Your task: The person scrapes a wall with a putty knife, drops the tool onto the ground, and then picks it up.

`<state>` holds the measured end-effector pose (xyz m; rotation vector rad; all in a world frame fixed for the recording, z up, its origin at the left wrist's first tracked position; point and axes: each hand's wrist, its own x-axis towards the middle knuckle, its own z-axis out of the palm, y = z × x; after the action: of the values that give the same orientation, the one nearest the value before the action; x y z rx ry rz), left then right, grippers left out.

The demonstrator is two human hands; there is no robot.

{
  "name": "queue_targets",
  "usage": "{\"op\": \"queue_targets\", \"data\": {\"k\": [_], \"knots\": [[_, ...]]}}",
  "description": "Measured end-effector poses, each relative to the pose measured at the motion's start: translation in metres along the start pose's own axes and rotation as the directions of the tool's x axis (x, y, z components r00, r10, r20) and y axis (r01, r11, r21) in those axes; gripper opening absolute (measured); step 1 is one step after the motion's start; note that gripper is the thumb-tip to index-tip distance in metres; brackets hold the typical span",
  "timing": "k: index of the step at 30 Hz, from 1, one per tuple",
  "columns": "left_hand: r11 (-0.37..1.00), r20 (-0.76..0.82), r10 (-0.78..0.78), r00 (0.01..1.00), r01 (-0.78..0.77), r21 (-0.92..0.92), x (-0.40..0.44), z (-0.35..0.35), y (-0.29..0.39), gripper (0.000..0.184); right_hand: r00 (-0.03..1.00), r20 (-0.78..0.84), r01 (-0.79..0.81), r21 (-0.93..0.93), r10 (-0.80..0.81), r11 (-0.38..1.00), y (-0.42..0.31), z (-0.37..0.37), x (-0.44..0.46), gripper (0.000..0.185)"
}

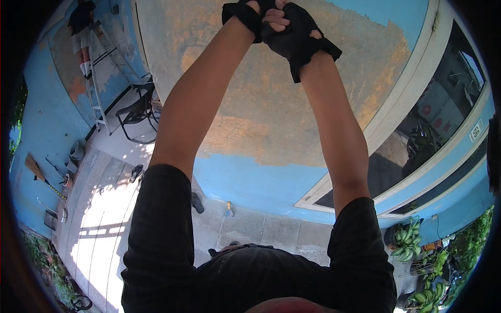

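Observation:
Both arms reach up against a wall [245, 135] whose blue paint is stripped over a large grey and tan patch. My left hand [248, 11], in a black fingerless glove, is partly cut off by the top edge. Beside it, and seeming to touch it, is my right hand [292, 31], also in a black fingerless glove. The right fingers are curled closed, and the left hand looks closed too. Whatever they grip is hidden or out of view. A small scraper with a yellow handle [229, 209] is on the floor by the wall's foot.
At the left, another person [82, 31] stands on a stepladder [99, 78] facing a wall. A black chair [138, 115] stands nearby. A broom [36, 169] and buckets [76, 151] line the left wall. Right are a framed window [428, 120] and potted plants [407, 240]. Slippers [197, 203] lie below.

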<state>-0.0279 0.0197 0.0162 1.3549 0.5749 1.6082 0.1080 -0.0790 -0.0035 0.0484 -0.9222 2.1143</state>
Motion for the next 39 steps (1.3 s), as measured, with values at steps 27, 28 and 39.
{"op": "queue_targets", "data": {"k": [27, 28, 39], "knots": [[1.000, 0.007, 0.002, 1.000, -0.002, 0.020, -0.003, -0.004, 0.005, 0.037, 0.988, 0.152, -0.036, 0.045, 0.028, 0.998, 0.000, -0.027, 0.018, 0.016], [1.000, 0.013, 0.003, 1.000, -0.004, 0.020, -0.001, -0.004, 0.008, 0.037, 0.987, 0.160, -0.025, 0.033, 0.020, 0.999, -0.002, -0.025, 0.023, 0.014], [0.999, 0.032, 0.023, 0.999, -0.024, 0.032, 0.006, -0.009, 0.026, 0.039, 0.972, 0.234, -0.014, 0.007, 0.012, 1.000, -0.002, -0.007, 0.017, 0.012]]}}
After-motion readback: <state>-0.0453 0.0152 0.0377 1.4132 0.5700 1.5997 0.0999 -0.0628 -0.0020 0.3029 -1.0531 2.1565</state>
